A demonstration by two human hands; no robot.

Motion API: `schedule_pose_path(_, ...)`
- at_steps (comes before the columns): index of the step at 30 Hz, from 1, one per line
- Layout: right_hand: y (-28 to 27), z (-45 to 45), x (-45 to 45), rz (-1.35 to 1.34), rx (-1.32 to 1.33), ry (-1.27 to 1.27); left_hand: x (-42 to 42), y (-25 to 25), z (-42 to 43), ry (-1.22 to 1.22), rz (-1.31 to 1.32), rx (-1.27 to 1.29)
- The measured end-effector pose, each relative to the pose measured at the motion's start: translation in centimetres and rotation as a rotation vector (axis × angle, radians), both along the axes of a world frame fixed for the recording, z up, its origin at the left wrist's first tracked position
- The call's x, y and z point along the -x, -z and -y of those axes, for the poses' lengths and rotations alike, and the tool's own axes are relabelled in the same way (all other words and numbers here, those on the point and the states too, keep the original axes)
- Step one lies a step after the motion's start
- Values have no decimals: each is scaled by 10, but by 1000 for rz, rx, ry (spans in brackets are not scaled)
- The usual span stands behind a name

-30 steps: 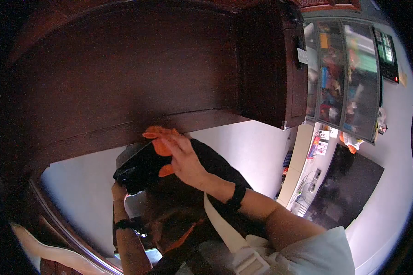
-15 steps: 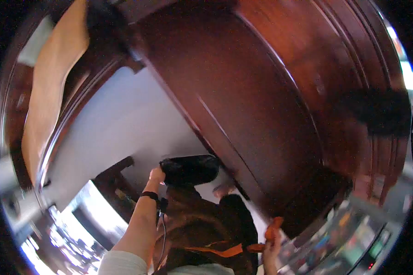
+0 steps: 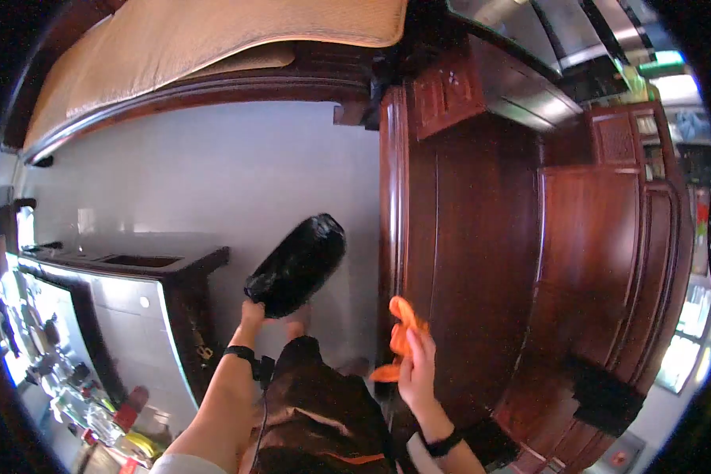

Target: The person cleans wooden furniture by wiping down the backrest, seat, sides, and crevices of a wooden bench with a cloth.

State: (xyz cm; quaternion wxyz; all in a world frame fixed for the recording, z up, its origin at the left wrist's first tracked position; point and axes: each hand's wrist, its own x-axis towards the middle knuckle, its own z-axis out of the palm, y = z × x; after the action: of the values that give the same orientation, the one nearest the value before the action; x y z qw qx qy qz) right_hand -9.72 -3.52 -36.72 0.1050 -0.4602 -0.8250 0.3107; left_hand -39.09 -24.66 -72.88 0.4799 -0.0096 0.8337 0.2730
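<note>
My left hand [image 3: 253,310] is closed on the near end of a long, rounded black thing [image 3: 299,265]. It looks glossy and wrinkled, like a black plastic bag or a bin lined with one, and it tilts up to the right over the grey floor. My fingers are partly hidden behind its end. In my right hand [image 3: 419,367], a crumpled orange cloth [image 3: 404,336] is pinched, with loose ends sticking out above and to the left. This hand is over the front edge of a dark red wooden bench [image 3: 474,229].
A low table with a glass top [image 3: 134,308] stands at the left, crowded with items at its lower end. Along the top runs a wooden seat with a tan woven mat [image 3: 213,31]. Grey floor [image 3: 237,174] lies between them.
My view has turned, and the bench now stands upright at the right. The black thing has swung from level to tilted. My right hand with the orange cloth has come up into view.
</note>
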Motion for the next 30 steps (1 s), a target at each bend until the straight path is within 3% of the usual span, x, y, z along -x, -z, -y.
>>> schedule_pose_path(1,-9,-43,39,-122,72,16,1,1,-7,-361,103,-74)
schedule_pose_path(3,62,-92,25,14,-355,-75,13,-2,-22,-515,154,-84)
schedule_pose_path(4,85,-121,37,-60,-299,-38,18,3,-24,-646,193,-91)
schedule_pose_path(6,164,-167,22,168,-328,-126,19,13,-22,-613,182,-177)
schedule_pose_path(9,227,-202,35,407,-418,-206,24,16,-32,-663,168,-252)
schedule_pose_path(14,241,-302,105,266,-505,-515,35,-9,-66,-1015,235,-170)
schedule_pose_path(16,232,-343,152,316,-502,-454,31,-21,-86,-1060,212,-6)
schedule_pose_path(17,237,-362,173,320,-504,-473,20,14,-65,-998,215,-152)
schedule_pose_path(20,254,-408,225,511,-725,-519,13,12,-87,-1115,272,-162)
schedule_pose_path(22,265,-439,254,620,-845,-374,8,5,-103,-1135,285,-213)
schedule_pose_path(24,268,-477,285,583,-854,-338,2,5,-106,-1160,294,-266)
schedule_pose_path(25,254,-490,303,430,-549,-271,-3,12,-102,-1157,295,-246)
schedule_pose_path(26,283,-525,308,652,-731,-268,-4,18,-100,-1157,298,-227)
schedule_pose_path(28,274,-542,326,670,-560,-272,0,4,-111,-1148,322,-226)
schedule_pose_path(30,260,-548,337,764,-596,-324,-4,-18,-116,-1136,358,-217)
